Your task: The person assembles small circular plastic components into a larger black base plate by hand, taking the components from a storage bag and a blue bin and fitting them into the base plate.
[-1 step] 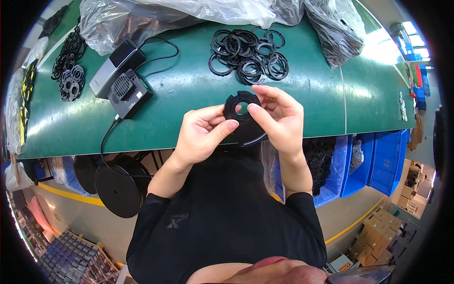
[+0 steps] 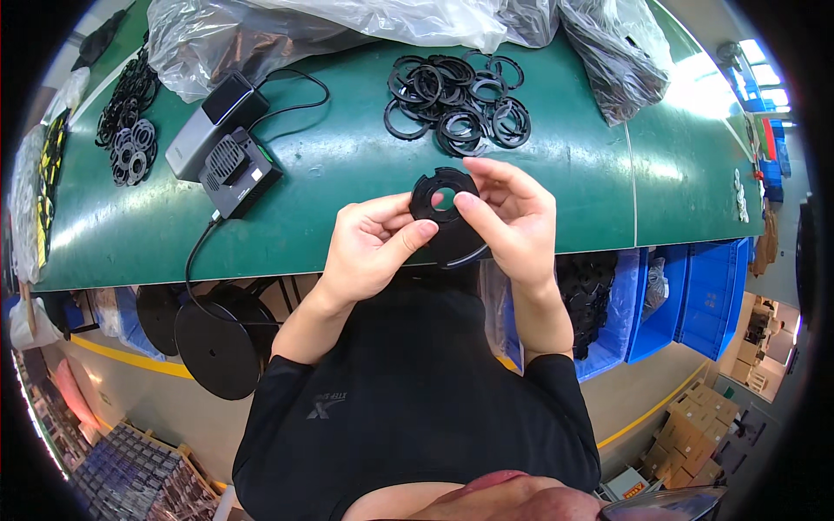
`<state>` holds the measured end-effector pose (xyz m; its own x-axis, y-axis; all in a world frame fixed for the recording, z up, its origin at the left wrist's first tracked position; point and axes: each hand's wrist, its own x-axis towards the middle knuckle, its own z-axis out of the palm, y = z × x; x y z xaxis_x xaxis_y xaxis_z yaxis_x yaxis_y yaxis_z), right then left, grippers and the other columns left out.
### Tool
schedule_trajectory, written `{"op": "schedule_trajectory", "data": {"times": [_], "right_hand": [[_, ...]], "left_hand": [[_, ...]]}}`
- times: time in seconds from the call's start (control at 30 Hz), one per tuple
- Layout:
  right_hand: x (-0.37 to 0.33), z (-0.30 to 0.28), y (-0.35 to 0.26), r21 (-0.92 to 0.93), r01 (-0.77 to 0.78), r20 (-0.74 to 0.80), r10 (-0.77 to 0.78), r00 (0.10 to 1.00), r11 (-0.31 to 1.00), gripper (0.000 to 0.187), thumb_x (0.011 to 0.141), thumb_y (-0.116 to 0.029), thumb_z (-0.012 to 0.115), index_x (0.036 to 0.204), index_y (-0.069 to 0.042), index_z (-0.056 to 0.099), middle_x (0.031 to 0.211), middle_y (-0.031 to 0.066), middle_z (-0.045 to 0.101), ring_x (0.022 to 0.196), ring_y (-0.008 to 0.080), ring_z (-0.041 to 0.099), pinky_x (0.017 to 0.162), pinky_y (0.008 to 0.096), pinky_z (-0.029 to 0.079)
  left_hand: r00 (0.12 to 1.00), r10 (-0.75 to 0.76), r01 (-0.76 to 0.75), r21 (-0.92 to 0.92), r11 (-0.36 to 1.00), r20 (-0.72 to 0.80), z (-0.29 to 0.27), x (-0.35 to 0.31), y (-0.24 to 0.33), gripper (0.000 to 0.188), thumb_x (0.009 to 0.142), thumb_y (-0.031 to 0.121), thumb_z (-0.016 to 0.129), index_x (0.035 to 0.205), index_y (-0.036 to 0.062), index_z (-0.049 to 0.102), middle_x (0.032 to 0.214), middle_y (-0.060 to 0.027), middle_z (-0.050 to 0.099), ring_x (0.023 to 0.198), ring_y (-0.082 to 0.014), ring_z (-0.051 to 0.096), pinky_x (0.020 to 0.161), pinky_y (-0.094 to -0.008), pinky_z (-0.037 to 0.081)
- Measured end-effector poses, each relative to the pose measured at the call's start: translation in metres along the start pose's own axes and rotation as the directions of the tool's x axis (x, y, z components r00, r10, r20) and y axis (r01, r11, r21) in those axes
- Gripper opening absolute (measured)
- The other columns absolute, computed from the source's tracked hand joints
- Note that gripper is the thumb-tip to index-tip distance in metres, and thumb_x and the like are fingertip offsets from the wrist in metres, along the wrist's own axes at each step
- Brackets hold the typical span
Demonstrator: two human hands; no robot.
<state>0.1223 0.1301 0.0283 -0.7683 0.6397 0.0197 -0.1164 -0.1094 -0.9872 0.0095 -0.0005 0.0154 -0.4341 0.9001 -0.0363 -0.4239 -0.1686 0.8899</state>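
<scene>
The place looks like a factory workshop: a long green bench (image 2: 339, 178) carries heaps of loose black rings (image 2: 459, 124), with blue plastic crates (image 2: 708, 300), one filled with black parts (image 2: 584, 304), beside it. Yellow lines (image 2: 130, 357) mark the floor (image 2: 187, 412), where cardboard boxes (image 2: 695, 430) stand stacked on one side and a loaded wooden pallet (image 2: 200, 471) on the other.

Black notched disc (image 2: 424, 205) partly behind right thumb (image 2: 479, 214); large clear bag (image 2: 347, 19) cut off by top edge.

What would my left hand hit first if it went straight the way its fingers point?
Past the black notched disc in its grip, your left hand would probably meet your right hand first, though depth is unclear from this one view.
</scene>
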Motion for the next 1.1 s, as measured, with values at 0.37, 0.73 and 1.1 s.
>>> {"op": "schedule_trajectory", "data": {"times": [0.37,0.73,1.1], "right_hand": [[0.002,-0.011,-0.008,-0.105,-0.012,0.133,0.026,0.991,0.994,0.014,0.087,-0.003,0.058,0.096,0.006,0.064,0.086,0.0072,0.065,0.078,0.0116,0.060,0.072,0.0221,0.047],[-0.032,-0.035,-0.001,0.055,-0.081,-0.070,0.085,0.994,0.995,0.010,0.084,-0.004,0.062,0.085,0.005,0.066,0.074,0.0055,0.064,0.066,0.0084,0.057,0.060,0.0210,0.044],[-0.197,-0.256,0.129,-0.027,-0.615,-0.744,0.395,0.539,0.788,0.022,0.082,-0.024,0.067,0.079,-0.002,0.070,0.066,-0.0011,0.061,0.055,0.0056,0.047,0.047,0.0220,0.033]], "left_hand": [[0.996,0.065,-0.076,0.183,0.980,0.063,-0.007,-0.005,-0.009,0.022,0.089,0.003,0.055,0.108,-0.0065,0.060,0.077,0.0004,0.060,0.067,-0.0029,0.049,0.058,-0.0173,0.039],[0.992,0.046,-0.058,0.101,0.993,0.113,-0.003,0.002,-0.011,0.030,0.093,0.009,0.043,0.109,-0.0122,0.056,0.096,-0.0220,0.065,0.084,-0.0249,0.066,0.078,-0.0319,0.052],[0.987,0.159,-0.160,0.067,0.985,0.016,-0.014,-0.004,-0.020,0.031,0.092,0.007,0.042,0.115,-0.0111,0.051,0.089,-0.0235,0.065,0.071,-0.0276,0.065,0.070,-0.0343,0.053]]}}
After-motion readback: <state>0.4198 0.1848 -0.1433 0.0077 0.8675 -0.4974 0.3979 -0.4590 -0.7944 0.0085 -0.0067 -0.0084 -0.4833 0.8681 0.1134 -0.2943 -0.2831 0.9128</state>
